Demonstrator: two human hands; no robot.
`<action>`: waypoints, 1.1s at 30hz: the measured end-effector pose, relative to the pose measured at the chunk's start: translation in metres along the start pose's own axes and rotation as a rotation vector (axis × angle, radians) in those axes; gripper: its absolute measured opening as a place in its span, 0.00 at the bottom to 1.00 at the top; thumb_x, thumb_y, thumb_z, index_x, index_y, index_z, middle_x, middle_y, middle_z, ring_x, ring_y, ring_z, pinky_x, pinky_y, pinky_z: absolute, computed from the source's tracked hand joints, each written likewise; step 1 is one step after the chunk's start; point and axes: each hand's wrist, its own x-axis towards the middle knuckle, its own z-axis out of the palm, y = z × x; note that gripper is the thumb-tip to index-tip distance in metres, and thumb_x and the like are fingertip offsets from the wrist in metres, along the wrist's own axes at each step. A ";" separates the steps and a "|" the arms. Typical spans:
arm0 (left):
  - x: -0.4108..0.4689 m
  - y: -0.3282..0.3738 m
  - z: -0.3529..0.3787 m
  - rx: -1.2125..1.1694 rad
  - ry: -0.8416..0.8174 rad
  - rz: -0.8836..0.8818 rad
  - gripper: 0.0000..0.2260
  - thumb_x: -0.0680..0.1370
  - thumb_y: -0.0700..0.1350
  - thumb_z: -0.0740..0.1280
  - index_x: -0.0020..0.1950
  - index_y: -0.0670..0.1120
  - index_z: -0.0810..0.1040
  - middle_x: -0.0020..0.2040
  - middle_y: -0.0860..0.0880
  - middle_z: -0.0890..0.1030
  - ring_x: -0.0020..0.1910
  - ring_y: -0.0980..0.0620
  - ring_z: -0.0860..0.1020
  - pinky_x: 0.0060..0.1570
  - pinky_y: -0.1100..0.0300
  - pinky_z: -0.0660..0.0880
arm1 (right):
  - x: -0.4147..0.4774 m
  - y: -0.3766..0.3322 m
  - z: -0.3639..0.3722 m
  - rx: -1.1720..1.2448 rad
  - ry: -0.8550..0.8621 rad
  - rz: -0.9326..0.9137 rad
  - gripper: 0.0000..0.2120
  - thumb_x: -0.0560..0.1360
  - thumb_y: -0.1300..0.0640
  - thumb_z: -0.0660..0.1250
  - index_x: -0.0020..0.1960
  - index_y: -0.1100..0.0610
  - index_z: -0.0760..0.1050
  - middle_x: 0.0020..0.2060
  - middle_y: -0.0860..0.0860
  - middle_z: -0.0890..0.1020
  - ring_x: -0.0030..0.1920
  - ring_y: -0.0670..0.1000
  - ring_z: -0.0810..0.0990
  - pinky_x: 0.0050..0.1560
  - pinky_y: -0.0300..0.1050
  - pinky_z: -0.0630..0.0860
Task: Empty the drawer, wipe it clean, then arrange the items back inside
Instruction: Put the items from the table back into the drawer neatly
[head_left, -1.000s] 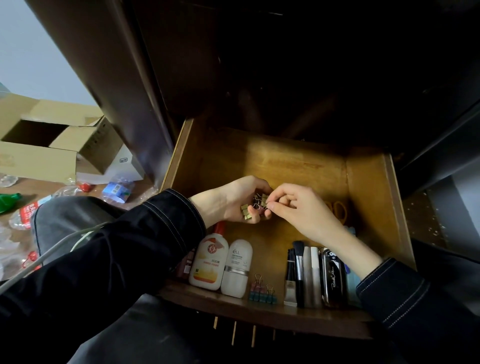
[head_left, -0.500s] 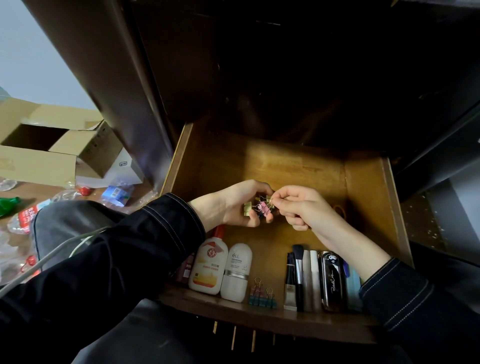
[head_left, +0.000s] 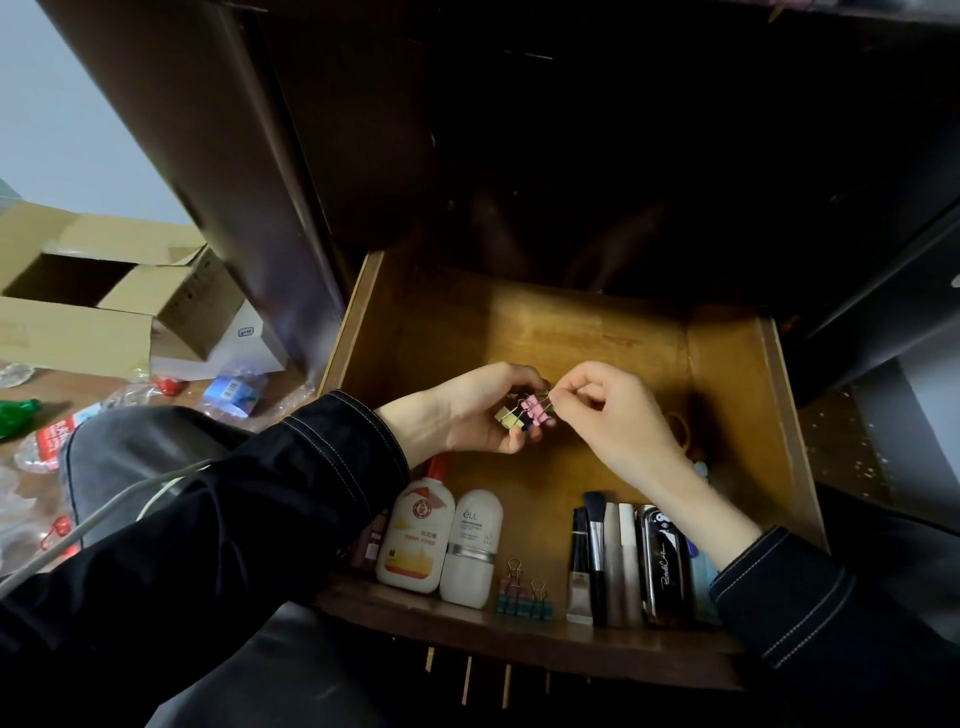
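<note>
Looks well into restocking the drawer (head_left: 737, 395); grips unplaced binder clips (head_left: 511, 418) in left hand (head_left: 462, 415), pinches the pink clip (head_left: 535, 408) with right hand (head_left: 613, 415).

black sleeves (head_left: 291, 499), white contrast stitching, bare hands (head_left: 467, 410)

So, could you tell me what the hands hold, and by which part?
Left hand grips binder clips by their bodies; right hand pinches a wire handle.
</note>
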 end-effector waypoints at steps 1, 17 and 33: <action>-0.001 0.001 0.000 0.008 -0.005 0.007 0.07 0.81 0.44 0.61 0.50 0.41 0.74 0.39 0.44 0.78 0.32 0.52 0.74 0.22 0.68 0.66 | 0.001 0.000 0.000 0.038 -0.021 0.006 0.05 0.78 0.56 0.68 0.44 0.50 0.79 0.33 0.42 0.83 0.34 0.40 0.78 0.34 0.31 0.72; -0.002 0.004 -0.005 -0.092 0.035 0.159 0.08 0.81 0.44 0.62 0.45 0.42 0.76 0.41 0.45 0.76 0.30 0.53 0.70 0.20 0.68 0.62 | 0.004 -0.008 -0.018 0.519 -0.171 0.318 0.10 0.80 0.58 0.64 0.39 0.57 0.74 0.29 0.50 0.71 0.26 0.48 0.66 0.25 0.40 0.60; -0.001 0.004 -0.005 -0.047 0.138 0.128 0.04 0.80 0.40 0.64 0.52 0.41 0.73 0.42 0.45 0.77 0.32 0.54 0.71 0.20 0.68 0.66 | -0.021 0.006 0.002 -0.265 -0.920 0.062 0.05 0.75 0.58 0.72 0.42 0.57 0.83 0.24 0.40 0.75 0.25 0.39 0.70 0.27 0.30 0.63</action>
